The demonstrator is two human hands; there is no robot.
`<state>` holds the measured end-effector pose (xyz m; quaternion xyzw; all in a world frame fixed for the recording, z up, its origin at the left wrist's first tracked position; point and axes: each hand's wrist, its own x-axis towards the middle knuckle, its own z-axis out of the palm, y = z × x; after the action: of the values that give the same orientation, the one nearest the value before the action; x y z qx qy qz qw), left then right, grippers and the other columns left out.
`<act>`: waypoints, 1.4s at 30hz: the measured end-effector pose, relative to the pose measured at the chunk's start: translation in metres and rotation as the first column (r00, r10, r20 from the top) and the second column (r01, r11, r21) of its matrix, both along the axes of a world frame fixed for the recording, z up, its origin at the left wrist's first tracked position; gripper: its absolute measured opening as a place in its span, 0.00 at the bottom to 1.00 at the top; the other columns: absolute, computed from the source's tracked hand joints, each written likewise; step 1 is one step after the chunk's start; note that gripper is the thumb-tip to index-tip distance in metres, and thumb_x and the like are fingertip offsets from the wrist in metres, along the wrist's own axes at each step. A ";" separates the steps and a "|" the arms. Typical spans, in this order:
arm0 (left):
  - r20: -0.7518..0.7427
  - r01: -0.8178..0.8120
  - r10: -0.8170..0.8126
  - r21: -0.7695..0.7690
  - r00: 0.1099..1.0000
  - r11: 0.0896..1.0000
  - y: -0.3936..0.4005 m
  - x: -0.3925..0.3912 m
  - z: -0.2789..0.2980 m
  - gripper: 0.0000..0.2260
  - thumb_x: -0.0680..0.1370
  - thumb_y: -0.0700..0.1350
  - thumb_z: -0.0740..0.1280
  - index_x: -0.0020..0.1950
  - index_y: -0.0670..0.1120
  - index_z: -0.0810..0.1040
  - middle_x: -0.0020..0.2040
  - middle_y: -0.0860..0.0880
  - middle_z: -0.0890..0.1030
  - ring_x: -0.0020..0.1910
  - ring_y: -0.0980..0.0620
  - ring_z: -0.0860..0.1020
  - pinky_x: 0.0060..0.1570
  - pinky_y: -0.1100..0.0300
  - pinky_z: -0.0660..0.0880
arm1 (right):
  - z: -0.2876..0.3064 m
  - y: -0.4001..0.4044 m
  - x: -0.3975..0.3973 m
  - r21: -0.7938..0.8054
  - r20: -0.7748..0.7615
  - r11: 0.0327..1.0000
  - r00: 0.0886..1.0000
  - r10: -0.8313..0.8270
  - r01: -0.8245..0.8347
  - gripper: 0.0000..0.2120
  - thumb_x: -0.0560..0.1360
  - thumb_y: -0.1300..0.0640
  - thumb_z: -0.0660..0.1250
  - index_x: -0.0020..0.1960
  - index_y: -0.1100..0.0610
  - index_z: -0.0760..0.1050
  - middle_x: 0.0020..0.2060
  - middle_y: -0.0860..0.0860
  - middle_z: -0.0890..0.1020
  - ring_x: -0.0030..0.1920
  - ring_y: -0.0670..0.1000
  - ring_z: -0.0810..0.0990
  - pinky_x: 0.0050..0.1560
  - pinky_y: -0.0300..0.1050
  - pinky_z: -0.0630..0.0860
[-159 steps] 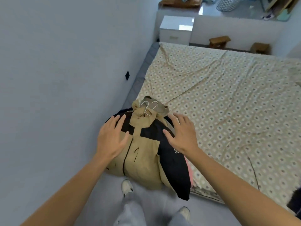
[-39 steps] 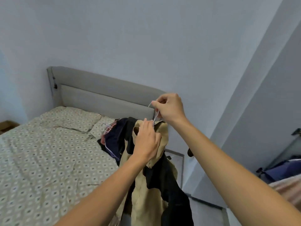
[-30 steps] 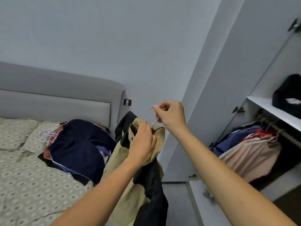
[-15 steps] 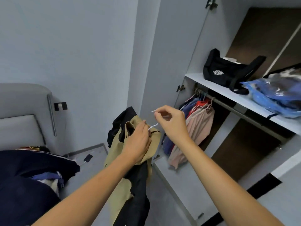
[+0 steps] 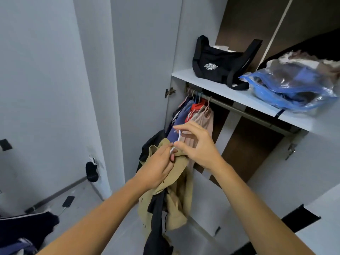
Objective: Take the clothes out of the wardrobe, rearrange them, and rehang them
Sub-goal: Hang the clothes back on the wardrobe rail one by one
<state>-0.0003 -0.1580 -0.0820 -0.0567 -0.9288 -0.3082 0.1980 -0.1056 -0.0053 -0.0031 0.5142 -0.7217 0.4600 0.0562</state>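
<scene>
left hand [image 5: 160, 166] grips jacket [image 5: 165, 205] collar | right hand [image 5: 195, 144] pinches hanger hook [image 5: 178, 137] | both raised before wardrobe [image 5: 230, 92]

1. One head-worn wide-angle view, facing forward and slightly down into the open white wardrobe with a dark wooden back [image 5: 237, 137].
2. It sits close: wardrobe's white shelf [image 5: 220, 89] fills the upper right.
3. No second view shares the scene.

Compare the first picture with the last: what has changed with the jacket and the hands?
The jacket was lifted off the bed and carried to the open wardrobe. The left hand, earlier flat on it, now grips its collar; the right hand pinches the hanger hook. It is not yet on the rail.
</scene>
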 end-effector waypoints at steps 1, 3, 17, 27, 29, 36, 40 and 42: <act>-0.001 0.043 -0.043 0.019 0.999 0.999 0.001 -0.010 0.002 0.07 0.83 0.42 0.56 0.52 0.56 0.66 0.47 0.62 0.67 0.47 0.58 0.70 0.46 0.68 0.66 | 0.000 0.003 -0.006 0.010 0.004 1.000 1.000 -0.023 0.023 0.20 0.75 0.59 0.78 0.65 0.57 0.80 0.56 0.52 0.80 0.59 0.49 0.80 0.60 0.39 0.77; 0.007 0.106 -0.106 0.038 0.994 0.994 0.003 -0.034 0.004 0.07 0.83 0.42 0.56 0.51 0.55 0.65 0.45 0.58 0.68 0.43 0.56 0.69 0.42 0.65 0.65 | -0.001 0.009 -0.020 0.012 -0.002 0.997 0.997 -0.076 0.076 0.20 0.74 0.60 0.79 0.64 0.57 0.80 0.55 0.52 0.80 0.58 0.49 0.80 0.60 0.37 0.76; -0.064 0.293 -0.292 -0.009 0.954 0.956 -0.044 -0.208 -0.030 0.17 0.81 0.45 0.65 0.70 0.48 0.74 0.63 0.51 0.75 0.54 0.56 0.74 0.51 0.62 0.74 | 0.000 -0.023 -0.117 -0.002 -0.166 0.882 0.870 -0.464 0.471 0.15 0.74 0.55 0.81 0.57 0.57 0.81 0.50 0.48 0.79 0.53 0.49 0.81 0.56 0.47 0.82; 0.033 0.264 -0.272 0.154 0.962 0.952 -0.071 -0.276 -0.039 0.02 0.78 0.47 0.64 0.49 0.52 0.76 0.43 0.55 0.79 0.41 0.55 0.78 0.40 0.57 0.73 | 0.000 -0.054 -0.192 -0.016 -0.153 0.752 0.741 -0.653 0.659 0.14 0.72 0.55 0.81 0.54 0.56 0.82 0.48 0.48 0.80 0.51 0.49 0.81 0.53 0.47 0.82; -0.015 0.263 -0.263 0.132 0.965 0.956 -0.069 -0.289 -0.045 0.06 0.80 0.43 0.64 0.43 0.50 0.75 0.39 0.55 0.76 0.37 0.56 0.75 0.36 0.60 0.67 | -0.005 -0.055 -0.209 -0.024 -0.137 0.736 0.727 -0.672 0.676 0.14 0.71 0.56 0.81 0.54 0.56 0.82 0.48 0.48 0.80 0.51 0.49 0.81 0.52 0.48 0.82; -0.089 0.189 -0.182 0.081 0.979 0.979 -0.061 -0.354 -0.076 0.06 0.82 0.44 0.64 0.47 0.48 0.79 0.42 0.52 0.79 0.39 0.52 0.79 0.39 0.59 0.72 | -0.037 -0.055 -0.275 -0.033 -0.055 0.701 0.699 -0.713 0.713 0.14 0.72 0.57 0.80 0.55 0.55 0.82 0.49 0.48 0.79 0.53 0.48 0.81 0.58 0.41 0.81; -0.043 0.126 -0.123 0.077 0.991 0.989 -0.053 -0.401 -0.093 0.06 0.83 0.48 0.61 0.46 0.51 0.74 0.42 0.51 0.79 0.38 0.51 0.79 0.38 0.55 0.75 | -0.058 -0.051 -0.323 -0.035 -0.007 0.723 0.723 -0.690 0.690 0.15 0.73 0.59 0.80 0.58 0.55 0.81 0.53 0.50 0.78 0.56 0.49 0.81 0.63 0.46 0.80; -0.014 0.098 -0.097 0.102 0.995 0.990 -0.048 -0.428 -0.100 0.06 0.82 0.47 0.62 0.47 0.50 0.75 0.44 0.51 0.79 0.40 0.50 0.80 0.39 0.55 0.75 | -0.067 -0.048 -0.351 -0.016 0.004 0.732 0.732 -0.681 0.681 0.16 0.73 0.58 0.80 0.58 0.55 0.81 0.54 0.50 0.78 0.58 0.49 0.80 0.65 0.48 0.80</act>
<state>-0.4278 -0.2055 -0.1818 -0.0931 -0.9069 -0.3645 0.1895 -0.4564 -0.0535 -0.0697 0.2144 -0.8560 0.4128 0.2255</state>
